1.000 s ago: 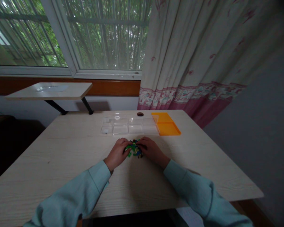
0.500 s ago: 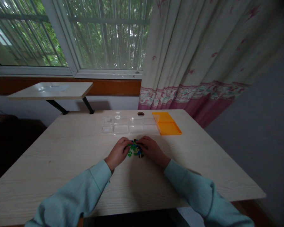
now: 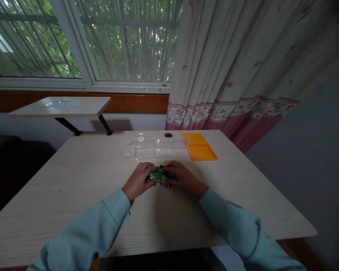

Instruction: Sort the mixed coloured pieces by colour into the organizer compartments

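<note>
A small heap of tiny toy-brick pieces [image 3: 159, 175], mostly green with some blue, yellow and dark ones, lies on the wooden table between my hands. On its left side my left hand [image 3: 137, 180] curves around the heap, thumb apart from the fingers. Opposite it, my right hand [image 3: 184, 178] cups the heap's right side with the thumb also spread from the fingers. Both hands touch the outer pieces, and some pieces are hidden under the fingers. The pieces are too small to tell their exact shapes.
Beyond the hands lies a clear plastic tray with compartments [image 3: 145, 153]. An orange tray [image 3: 200, 153] sits at its right end. A round cable hole [image 3: 168, 135] is near the table's [image 3: 101, 165] back edge. A raised shelf [image 3: 81, 110] stands at the back left.
My left hand has shifted slightly left and its thumb has spread away from its fingers. My right hand's thumb has moved nearer the front of the heap. Both hands now curve around the pieces.
</note>
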`<state>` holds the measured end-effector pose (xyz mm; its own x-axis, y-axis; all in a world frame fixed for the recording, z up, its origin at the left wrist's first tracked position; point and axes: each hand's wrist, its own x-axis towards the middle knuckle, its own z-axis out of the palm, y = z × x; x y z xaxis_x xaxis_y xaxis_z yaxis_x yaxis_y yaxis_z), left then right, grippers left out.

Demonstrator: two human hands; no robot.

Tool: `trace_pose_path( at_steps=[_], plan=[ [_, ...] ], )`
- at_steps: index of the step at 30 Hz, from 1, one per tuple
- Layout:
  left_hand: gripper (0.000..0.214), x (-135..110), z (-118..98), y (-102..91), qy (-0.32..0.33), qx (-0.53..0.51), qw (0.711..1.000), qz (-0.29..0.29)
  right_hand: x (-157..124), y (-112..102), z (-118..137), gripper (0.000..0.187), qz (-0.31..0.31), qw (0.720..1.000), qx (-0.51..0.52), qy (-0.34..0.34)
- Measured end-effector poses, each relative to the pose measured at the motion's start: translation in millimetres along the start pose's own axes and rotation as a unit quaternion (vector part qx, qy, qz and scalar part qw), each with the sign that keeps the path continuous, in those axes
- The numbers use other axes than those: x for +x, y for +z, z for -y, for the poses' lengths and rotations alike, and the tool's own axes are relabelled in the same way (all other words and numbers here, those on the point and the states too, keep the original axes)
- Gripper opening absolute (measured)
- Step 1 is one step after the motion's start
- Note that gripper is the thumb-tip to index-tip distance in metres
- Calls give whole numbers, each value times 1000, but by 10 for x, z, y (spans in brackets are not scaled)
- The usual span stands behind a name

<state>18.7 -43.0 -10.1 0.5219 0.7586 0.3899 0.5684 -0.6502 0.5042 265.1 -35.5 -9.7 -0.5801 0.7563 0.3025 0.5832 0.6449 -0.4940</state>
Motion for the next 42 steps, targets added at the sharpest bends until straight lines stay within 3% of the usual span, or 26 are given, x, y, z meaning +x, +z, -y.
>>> trace_pose_path(
  at_steps=[4,17,30,37,42],
  plan=[
    [57,-23,11,8,3,24,1000,19,-4,46,7,39,-4,1000,5,8],
    [22,18,18,121,-27,-60,998,-3,50,70,105,17,-53,997,60,20],
    [19,18,0,71,-39,-109,992,-57,35,37,32,14,-80,996,-16,45],
    [22,23,4,16,-7,-77,996,-53,33,58,-1,18,-83,996,-21,33],
    [24,22,85,-100,7,-63,998,-28,31,40,21,16,-97,994,-43,-18]
  ],
)
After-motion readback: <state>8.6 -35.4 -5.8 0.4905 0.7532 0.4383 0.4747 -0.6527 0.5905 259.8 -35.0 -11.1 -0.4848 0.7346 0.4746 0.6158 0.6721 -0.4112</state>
